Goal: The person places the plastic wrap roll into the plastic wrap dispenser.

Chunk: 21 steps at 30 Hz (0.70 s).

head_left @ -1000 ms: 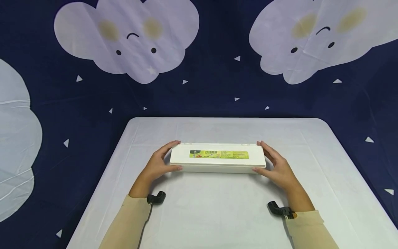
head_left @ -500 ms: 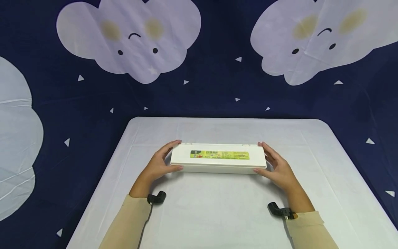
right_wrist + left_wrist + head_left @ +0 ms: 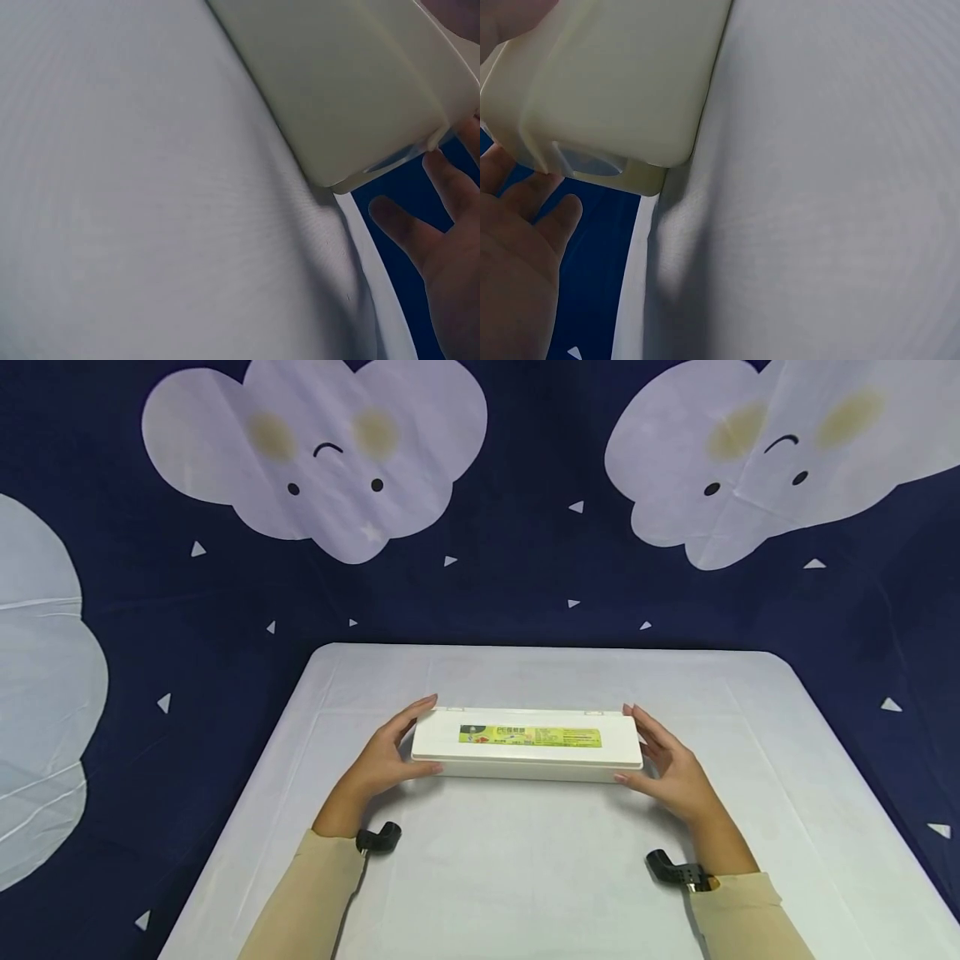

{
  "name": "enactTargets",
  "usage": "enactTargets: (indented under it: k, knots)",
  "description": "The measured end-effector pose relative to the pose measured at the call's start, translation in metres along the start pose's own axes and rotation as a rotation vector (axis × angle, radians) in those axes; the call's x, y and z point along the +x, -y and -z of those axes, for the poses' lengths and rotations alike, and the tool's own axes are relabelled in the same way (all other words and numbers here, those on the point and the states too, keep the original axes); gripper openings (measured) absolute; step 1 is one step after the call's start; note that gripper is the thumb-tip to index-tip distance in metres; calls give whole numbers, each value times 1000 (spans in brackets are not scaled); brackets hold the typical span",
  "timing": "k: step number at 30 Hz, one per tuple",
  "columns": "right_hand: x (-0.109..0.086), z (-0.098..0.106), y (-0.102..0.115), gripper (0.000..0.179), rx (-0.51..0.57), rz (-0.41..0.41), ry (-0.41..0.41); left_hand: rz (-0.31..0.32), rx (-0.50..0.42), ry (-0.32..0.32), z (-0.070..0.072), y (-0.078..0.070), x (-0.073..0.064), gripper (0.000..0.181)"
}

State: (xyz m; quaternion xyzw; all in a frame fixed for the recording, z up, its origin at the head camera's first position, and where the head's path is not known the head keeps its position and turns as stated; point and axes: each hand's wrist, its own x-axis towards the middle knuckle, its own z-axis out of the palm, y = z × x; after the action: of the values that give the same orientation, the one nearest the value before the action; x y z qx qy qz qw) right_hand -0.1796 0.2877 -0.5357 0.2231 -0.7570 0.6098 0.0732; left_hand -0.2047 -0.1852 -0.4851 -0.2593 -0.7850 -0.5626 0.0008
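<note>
A long white cling film box point(image 3: 435, 739) with a green-yellow label point(image 3: 529, 737) lies lengthwise across the table, its lid down. The left hand point(image 3: 380, 758) holds its left end, thumb along the front face and fingertips at the back corner. At the other end the right hand point(image 3: 673, 770) holds it the same way, thumb at the front and fingers behind. In the left wrist view, the box's end wall point(image 3: 592, 163) shows a clear window beside the fingers. The right wrist view shows the opposite end of the box point(image 3: 337, 97), close above the white cloth.
A white cloth covers the table point(image 3: 525, 868), which has rounded far corners. Behind it hangs a dark blue curtain point(image 3: 517, 527) with smiling clouds and small white triangles. Black wrist cameras point(image 3: 380, 837) sit at both beige sleeves point(image 3: 311, 893).
The head view has shifted slightly. Both hands stay at the ends of the box, which remains in place with its lid down.
</note>
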Motion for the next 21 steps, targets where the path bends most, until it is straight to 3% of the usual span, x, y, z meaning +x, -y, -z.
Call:
enactTargets:
  k: [14, 21]
  knots:
    - [-1, -2, 4, 107, -24, -13, -33, -23, 7, 6, -1, 1, 1, 101]
    - [0, -3, 5, 103, -61, -42, -49, 13, 4, 1, -1, 4, 1, 100]
